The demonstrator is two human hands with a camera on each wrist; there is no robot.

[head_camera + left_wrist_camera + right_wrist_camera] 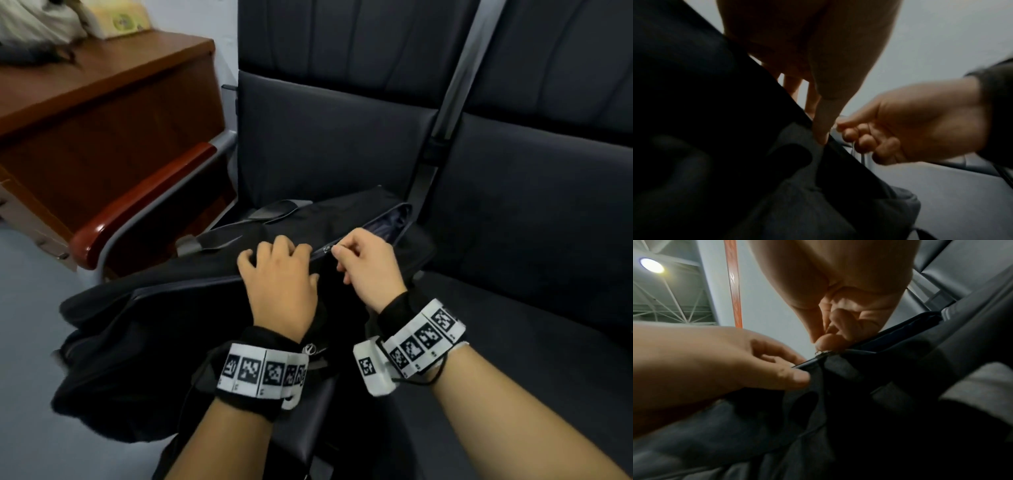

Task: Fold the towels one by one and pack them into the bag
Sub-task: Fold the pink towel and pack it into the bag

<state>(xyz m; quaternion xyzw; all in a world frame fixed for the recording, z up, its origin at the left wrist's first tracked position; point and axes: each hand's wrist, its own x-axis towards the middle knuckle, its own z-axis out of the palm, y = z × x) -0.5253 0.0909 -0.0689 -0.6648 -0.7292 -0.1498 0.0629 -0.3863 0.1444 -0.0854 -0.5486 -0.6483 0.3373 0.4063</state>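
A black fabric bag lies across the dark seat, part of it hanging over the front edge. My left hand grips the bag's upper edge beside the zipper, fingers over the far side and thumb on the near side. My right hand pinches the small metal zipper pull between thumb and forefinger. To the right of the pull the bag's mouth gapes, showing dark lining. The right wrist view shows the zipper pull under my right hand, with my left hand holding the bag. No towel is in view.
A red-brown armrest and a wooden cabinet stand to the left, with a white bundle and a yellow box on top. A second dark seat is on the right. Grey floor lies at lower left.
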